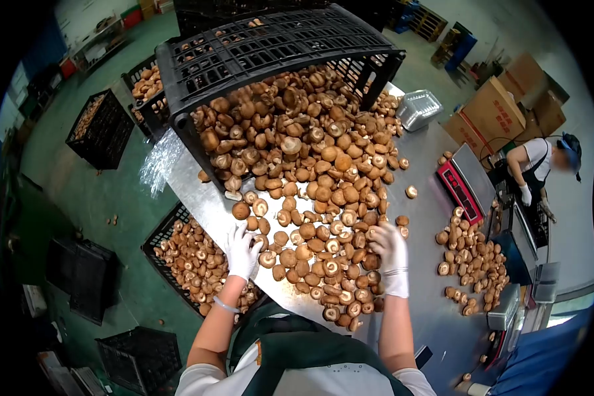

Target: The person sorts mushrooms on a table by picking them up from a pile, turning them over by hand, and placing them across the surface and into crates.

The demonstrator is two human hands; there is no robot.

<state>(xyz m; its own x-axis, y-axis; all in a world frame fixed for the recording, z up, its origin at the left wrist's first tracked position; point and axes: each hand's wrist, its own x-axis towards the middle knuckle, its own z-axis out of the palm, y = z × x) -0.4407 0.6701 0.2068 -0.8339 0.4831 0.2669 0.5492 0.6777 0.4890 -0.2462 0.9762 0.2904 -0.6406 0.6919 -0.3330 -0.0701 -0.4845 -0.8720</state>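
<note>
A wide heap of brown shiitake mushrooms (323, 191) spills over the metal table in front of me. My left hand (243, 249), in a white glove, is at the heap's left edge with its fingers bent around a mushroom, partly hidden. On the heap's right side, my right hand (391, 251), also gloved, curls its fingers over mushrooms; its fingertips are slightly blurred. Behind the heap, a black plastic crate (277, 59) lies tipped on its side, its opening towards me and mushrooms pouring from it.
Below the table's left edge sits a black crate of mushrooms (157, 249). A red scale (458, 191) and a smaller mushroom pile (472, 264) are on the right. Clear plastic trays (418, 109) stand beyond the heap. A co-worker (533, 168) works at far right near cardboard boxes (492, 119).
</note>
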